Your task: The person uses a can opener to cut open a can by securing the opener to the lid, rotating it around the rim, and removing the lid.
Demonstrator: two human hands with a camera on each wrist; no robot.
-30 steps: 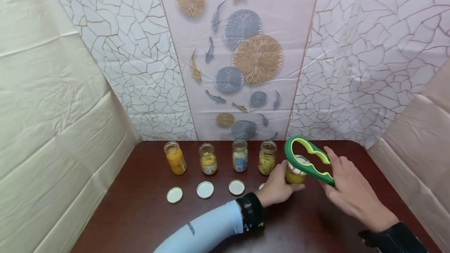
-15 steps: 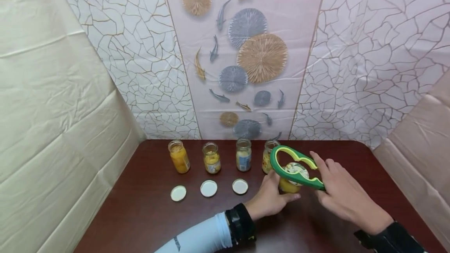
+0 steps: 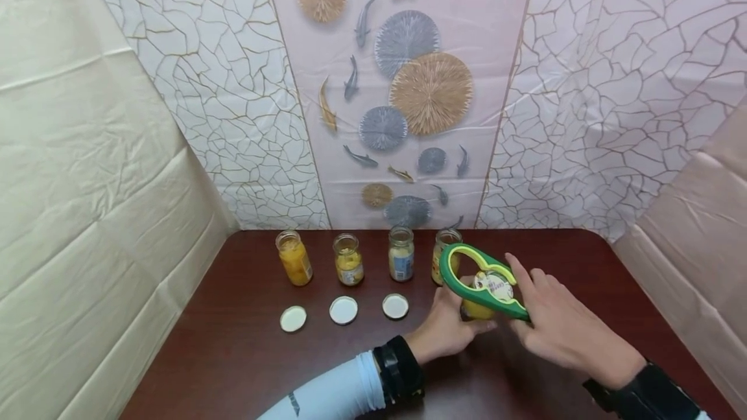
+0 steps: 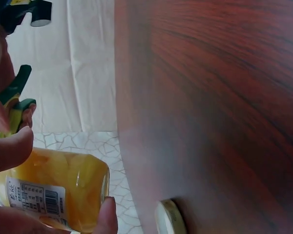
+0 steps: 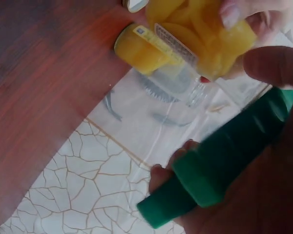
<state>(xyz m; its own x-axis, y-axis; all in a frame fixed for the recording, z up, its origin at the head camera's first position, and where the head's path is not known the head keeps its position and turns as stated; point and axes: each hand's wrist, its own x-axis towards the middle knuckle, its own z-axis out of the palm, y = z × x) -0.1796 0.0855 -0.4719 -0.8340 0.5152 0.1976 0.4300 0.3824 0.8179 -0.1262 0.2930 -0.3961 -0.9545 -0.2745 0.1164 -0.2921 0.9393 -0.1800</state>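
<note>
My left hand [image 3: 446, 329] grips a glass jar [image 4: 80, 190] of yellow fruit pieces by its side; the jar has a white printed lid [image 3: 496, 286]. Held by its handles in my right hand [image 3: 566, 326] is a green jar opener [image 3: 487, 300] with a yellow-green toothed inner edge. Its loop overlaps the lid in the head view, the lid showing between the two arms. In the right wrist view the opener's thick green handles [image 5: 224, 151] lie across my palm, with the fruit jar [image 5: 198, 41] just beyond.
Lidless jars with yellow contents stand along the back of the table: one at left [image 3: 294, 259], another [image 3: 348, 261], a blue-labelled one [image 3: 401, 256], and one [image 3: 438, 258] partly behind the opener. Loose lids lie before them: left [image 3: 293, 319], middle [image 3: 343, 310], right [image 3: 395, 306].
The opener has moved left and down, lower over the lid. My left hand has shifted slightly left and nearer with the jar, covering a loose lid seen earlier.
</note>
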